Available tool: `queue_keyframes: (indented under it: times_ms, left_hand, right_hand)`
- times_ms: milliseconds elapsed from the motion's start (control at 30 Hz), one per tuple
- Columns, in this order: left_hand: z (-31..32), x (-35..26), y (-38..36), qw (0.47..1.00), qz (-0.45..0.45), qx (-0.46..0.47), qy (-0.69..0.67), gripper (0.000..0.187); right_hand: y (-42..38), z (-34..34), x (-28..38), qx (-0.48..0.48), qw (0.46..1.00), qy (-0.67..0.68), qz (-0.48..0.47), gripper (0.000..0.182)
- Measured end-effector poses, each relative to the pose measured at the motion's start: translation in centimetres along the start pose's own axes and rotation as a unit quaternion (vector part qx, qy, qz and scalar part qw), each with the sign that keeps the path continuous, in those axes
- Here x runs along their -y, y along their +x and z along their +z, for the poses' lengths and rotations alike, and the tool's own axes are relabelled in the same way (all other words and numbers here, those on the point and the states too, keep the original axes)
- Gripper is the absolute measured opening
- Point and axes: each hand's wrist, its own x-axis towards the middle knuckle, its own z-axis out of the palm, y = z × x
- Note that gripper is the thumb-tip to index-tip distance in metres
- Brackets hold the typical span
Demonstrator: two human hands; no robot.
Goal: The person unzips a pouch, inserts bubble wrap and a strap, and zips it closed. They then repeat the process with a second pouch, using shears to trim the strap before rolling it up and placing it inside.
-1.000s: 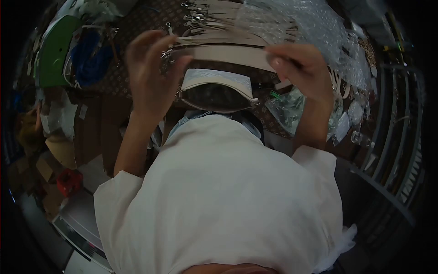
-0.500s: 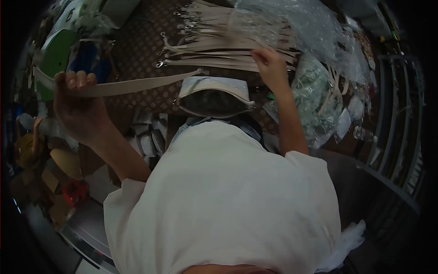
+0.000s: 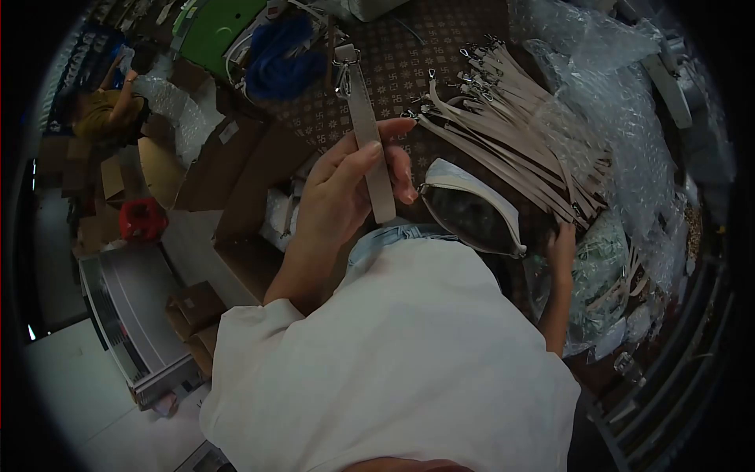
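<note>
My left hand (image 3: pixel 350 173) grips a beige strap (image 3: pixel 364 110) between thumb and fingers. A metal clasp shows at the strap's upper end, and the lower end hangs near my waist. An open pouch (image 3: pixel 470 206) with a pale upper side and dark inside lies between my hands. My right hand (image 3: pixel 561 240) is at the lower ends of a pile of beige straps (image 3: pixel 503 130), beside a clear plastic bag (image 3: pixel 598 275); whether its fingers hold anything is too small to tell.
Bubble wrap (image 3: pixel 629 134) covers the right of the patterned table (image 3: pixel 307 118). Blue material (image 3: pixel 285 59) and a green object (image 3: pixel 216 35) sit at the upper left. Cardboard boxes (image 3: pixel 228 169) and a red object (image 3: pixel 143 220) stand left. Another person (image 3: pixel 110 114) is at far left.
The view has turned. My left hand has come from far left to near the pouch with its strap, now upright. My right hand has moved from above the straps to their lower ends.
</note>
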Motion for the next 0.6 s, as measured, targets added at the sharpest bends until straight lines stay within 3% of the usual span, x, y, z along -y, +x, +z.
queue_keyframes:
  times_ms: [33, 67, 133, 167, 233, 400, 467, 600]
  left_hand:
    - [0.1, 0.1, -0.3, 1.000, 0.014, 0.021, 0.006, 0.036]
    - [0.0, 0.2, -0.6, 1.000, 0.015, 0.018, 0.005, 0.036]
    - [0.1, 0.4, -1.0, 0.998, 0.010, 0.057, -0.002, 0.036]
    - [0.3, 0.5, -1.1, 0.998, 0.009, 0.058, -0.003, 0.036]
    - [0.9, 0.8, -1.2, 1.000, -0.008, 0.011, 0.003, 0.036]
    - [1.5, 1.3, -1.4, 0.999, -0.002, -0.036, -0.017, 0.038]
    - [1.7, 1.3, -1.5, 0.997, -0.001, -0.070, -0.025, 0.037]
    - [0.9, 1.6, -1.8, 0.994, 0.034, -0.105, -0.016, 0.031]
  right_hand:
    - [0.6, -0.9, 0.6, -0.070, 0.997, 0.016, 0.031, 0.015]
    - [1.2, -2.0, 1.1, -0.068, 0.997, 0.016, 0.029, 0.015]
    - [3.5, -6.1, 5.9, -0.034, 0.950, 0.239, 0.196, 0.014]
    - [4.3, -7.4, 8.1, -0.034, 0.951, 0.238, 0.197, 0.014]
    - [5.5, -9.3, 12.8, -0.096, 0.931, 0.329, 0.128, 0.020]
    - [5.9, -12.7, 24.3, -0.102, 0.895, 0.435, -0.001, 0.032]
    - [6.4, -13.2, 26.9, -0.135, 0.914, 0.327, -0.199, 0.027]
    - [6.5, -12.2, 29.1, -0.102, 0.903, 0.356, -0.220, 0.031]
